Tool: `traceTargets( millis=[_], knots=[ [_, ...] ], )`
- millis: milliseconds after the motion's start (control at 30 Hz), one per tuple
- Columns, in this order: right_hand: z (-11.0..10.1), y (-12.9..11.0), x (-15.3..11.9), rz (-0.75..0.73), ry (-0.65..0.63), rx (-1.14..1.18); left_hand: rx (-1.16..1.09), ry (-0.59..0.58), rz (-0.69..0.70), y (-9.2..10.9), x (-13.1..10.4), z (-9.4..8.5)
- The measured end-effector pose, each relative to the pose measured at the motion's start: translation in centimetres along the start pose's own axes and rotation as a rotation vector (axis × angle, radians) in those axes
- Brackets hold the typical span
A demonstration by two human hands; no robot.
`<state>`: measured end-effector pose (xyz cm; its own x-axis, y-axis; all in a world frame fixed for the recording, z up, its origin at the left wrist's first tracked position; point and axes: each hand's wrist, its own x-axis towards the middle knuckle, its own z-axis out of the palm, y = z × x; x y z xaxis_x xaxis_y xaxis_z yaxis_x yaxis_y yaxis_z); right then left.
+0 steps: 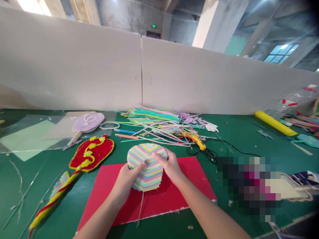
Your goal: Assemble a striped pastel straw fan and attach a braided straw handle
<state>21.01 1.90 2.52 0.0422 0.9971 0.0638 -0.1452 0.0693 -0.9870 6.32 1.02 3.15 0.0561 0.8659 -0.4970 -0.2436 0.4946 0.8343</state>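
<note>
A round, pastel-striped fan piece (pixel 147 171) with a V-shaped stripe pattern is held between both hands above a red board (pixel 181 199). My left hand (pixel 129 177) grips its left edge, with the thumb on its face. My right hand (pixel 170 164) grips the upper right edge, thumb also pressed on the stripes. Thin wires (pixel 141 209) hang down from its bottom edge. The fingers behind the piece are hidden.
Pastel pipe cleaners (pixel 154 114) are piled behind, beside a yellow glue gun (pixel 195 138) with a black cord. A red and yellow fan (pixel 97 157) and a lilac fan (pixel 88 122) lie left. At right are a yellow bar (pixel 275 123) and a plastic bottle (pixel 294 101).
</note>
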Motion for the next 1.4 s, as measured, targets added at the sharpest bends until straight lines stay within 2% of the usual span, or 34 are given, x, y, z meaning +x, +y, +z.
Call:
traceTargets(
  millis=[100, 233, 333, 467, 733, 867, 1000, 1067, 1233, 1400],
  knots=[
    [-0.2, 0.2, 0.0, 0.013, 0.01, 0.01, -0.008, -0.004, 0.007, 0.1, -0.2, -0.1],
    [-0.7, 0.4, 0.1, -0.04, 0.041, -0.038, -0.017, 0.001, -0.028, 0.4, -0.2, -0.3],
    [-1.0, 0.6, 0.2, -0.043, -0.009, -0.06, -0.054, 0.002, -0.009, 0.6, 0.0, -0.6],
    [-0.9, 0.8, 0.2, -0.002, -0.059, -0.052, 0.016, 0.033, 0.042, 0.8, 0.1, -0.9],
    [-1.1, 1.1, 0.5, -0.063, 0.018, -0.13, 0.016, -0.032, 0.04, 0.5, 0.2, -1.2],
    [-1.0, 0.8, 0.4, -0.052, 0.038, -0.109, 0.059, -0.018, 0.09, 0.6, 0.4, -1.2],
    [-0.7, 0.8, 0.2, -0.007, -0.077, -0.012, -0.003, 0.047, 0.133, 0.5, 0.6, -1.4],
    [-0.6, 0.9, 0.2, -0.003, -0.106, 0.04, -0.056, 0.043, 0.115, 0.4, 0.7, -1.5],
    [-0.8, 1.1, 0.1, -0.019, -0.04, 0.07, -0.11, -0.056, 0.014, 0.5, 0.7, -1.4],
    [-0.7, 0.9, 0.2, 0.024, -0.094, 0.119, -0.111, 0.001, 0.048, 0.7, 0.6, -1.3]
  ],
)
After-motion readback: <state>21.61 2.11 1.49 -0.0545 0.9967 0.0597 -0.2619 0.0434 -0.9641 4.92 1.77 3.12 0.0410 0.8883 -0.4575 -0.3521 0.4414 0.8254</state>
